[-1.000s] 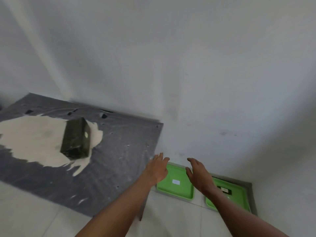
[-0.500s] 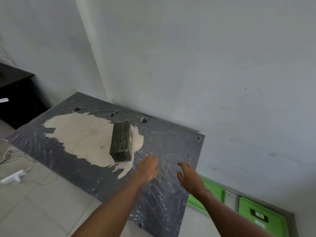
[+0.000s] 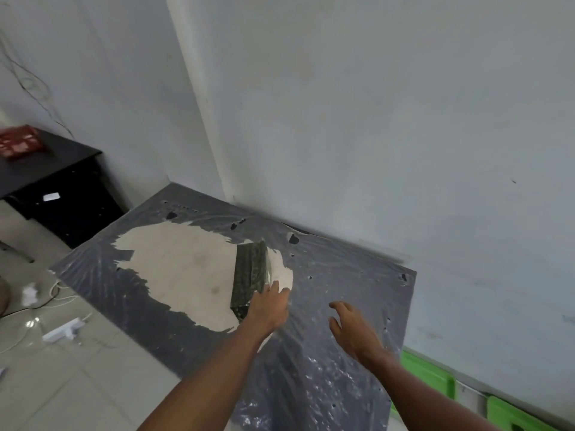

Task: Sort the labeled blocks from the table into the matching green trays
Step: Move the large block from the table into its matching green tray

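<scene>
A dark wrapped block (image 3: 250, 275) lies on a low table (image 3: 342, 290) covered in torn grey plastic, beside a bare beige patch. My left hand (image 3: 270, 309) hovers over the block's near end with fingers spread; whether it touches the block is unclear. My right hand (image 3: 353, 329) is open above the plastic, to the right of the block and apart from it. Two green trays (image 3: 431, 376) (image 3: 513, 416) sit on the floor along the wall at the lower right, mostly cut off by the frame.
A white wall runs close behind the table. A black desk (image 3: 53, 178) with a red box (image 3: 18, 144) stands at the left. A white power strip (image 3: 63, 329), cables and crumpled paper lie on the tiled floor at the lower left.
The view has swung left, away from the trays. Both hands have moved from above the trays across the table, and the left hand has arrived at the block's near end.
</scene>
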A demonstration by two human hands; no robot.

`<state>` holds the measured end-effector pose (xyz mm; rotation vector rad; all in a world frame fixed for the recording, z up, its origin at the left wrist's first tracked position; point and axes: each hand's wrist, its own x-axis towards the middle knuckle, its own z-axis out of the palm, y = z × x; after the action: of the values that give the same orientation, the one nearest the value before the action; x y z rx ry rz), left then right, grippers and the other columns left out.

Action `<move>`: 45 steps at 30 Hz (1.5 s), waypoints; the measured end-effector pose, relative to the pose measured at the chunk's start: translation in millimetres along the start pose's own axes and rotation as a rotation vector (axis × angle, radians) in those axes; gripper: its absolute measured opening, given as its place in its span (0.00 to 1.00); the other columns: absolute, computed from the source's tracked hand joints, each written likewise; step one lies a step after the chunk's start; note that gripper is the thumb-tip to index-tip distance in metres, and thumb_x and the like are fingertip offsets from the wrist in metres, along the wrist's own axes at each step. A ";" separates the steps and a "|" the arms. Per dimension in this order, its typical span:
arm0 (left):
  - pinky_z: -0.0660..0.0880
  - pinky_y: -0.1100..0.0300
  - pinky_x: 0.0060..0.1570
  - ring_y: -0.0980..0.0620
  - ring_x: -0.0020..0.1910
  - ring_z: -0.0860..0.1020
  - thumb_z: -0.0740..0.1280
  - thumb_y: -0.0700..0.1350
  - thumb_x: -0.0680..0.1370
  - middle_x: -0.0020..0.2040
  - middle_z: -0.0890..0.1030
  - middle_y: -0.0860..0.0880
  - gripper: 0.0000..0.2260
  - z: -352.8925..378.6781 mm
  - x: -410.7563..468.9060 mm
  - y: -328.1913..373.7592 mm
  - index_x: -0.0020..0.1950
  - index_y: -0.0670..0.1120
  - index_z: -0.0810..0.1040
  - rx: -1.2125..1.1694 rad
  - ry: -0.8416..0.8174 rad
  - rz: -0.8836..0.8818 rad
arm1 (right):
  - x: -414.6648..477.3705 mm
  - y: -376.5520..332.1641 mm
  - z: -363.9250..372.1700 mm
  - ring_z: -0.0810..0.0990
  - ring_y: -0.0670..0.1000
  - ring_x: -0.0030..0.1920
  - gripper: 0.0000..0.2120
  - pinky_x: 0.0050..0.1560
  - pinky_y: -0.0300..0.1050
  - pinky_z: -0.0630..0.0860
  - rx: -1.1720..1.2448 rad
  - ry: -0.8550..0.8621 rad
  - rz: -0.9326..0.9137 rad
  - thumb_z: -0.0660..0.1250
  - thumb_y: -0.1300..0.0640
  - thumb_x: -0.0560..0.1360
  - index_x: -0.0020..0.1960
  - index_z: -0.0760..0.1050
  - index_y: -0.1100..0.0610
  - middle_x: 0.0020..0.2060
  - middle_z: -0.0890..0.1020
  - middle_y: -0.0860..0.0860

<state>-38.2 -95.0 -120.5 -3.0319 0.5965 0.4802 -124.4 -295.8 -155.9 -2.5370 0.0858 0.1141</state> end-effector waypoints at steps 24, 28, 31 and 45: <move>0.43 0.31 0.75 0.33 0.78 0.37 0.68 0.43 0.78 0.80 0.37 0.36 0.37 -13.9 120.8 -138.6 0.80 0.48 0.49 0.738 -0.120 0.730 | 71.5 -67.6 69.9 0.76 0.53 0.63 0.16 0.65 0.50 0.75 -0.007 0.143 0.315 0.60 0.55 0.81 0.67 0.71 0.57 0.66 0.76 0.54; 0.44 0.33 0.76 0.33 0.79 0.41 0.65 0.43 0.80 0.80 0.44 0.34 0.32 -11.2 121.5 -134.2 0.79 0.44 0.51 0.735 -0.112 0.753 | 66.6 -64.4 59.9 0.76 0.55 0.63 0.15 0.64 0.51 0.75 0.022 0.176 0.329 0.60 0.57 0.81 0.67 0.71 0.58 0.66 0.76 0.55; 0.52 0.33 0.75 0.33 0.78 0.51 0.76 0.49 0.71 0.76 0.57 0.36 0.42 -18.1 123.1 -132.0 0.76 0.46 0.54 0.723 -0.132 0.799 | 59.6 -56.0 51.5 0.76 0.55 0.63 0.16 0.63 0.50 0.75 0.016 0.186 0.336 0.60 0.57 0.81 0.67 0.71 0.58 0.66 0.75 0.56; 0.65 0.39 0.61 0.36 0.63 0.69 0.77 0.61 0.62 0.65 0.71 0.38 0.44 12.4 91.2 23.4 0.70 0.47 0.60 0.312 0.140 0.611 | 31.6 -14.5 15.2 0.75 0.56 0.63 0.20 0.65 0.54 0.74 0.034 0.275 0.326 0.61 0.56 0.79 0.70 0.64 0.54 0.67 0.74 0.55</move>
<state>29.7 -149.3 -158.7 -2.5568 1.4619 0.1502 -92.6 -276.4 -163.4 -2.4706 0.6035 -0.1090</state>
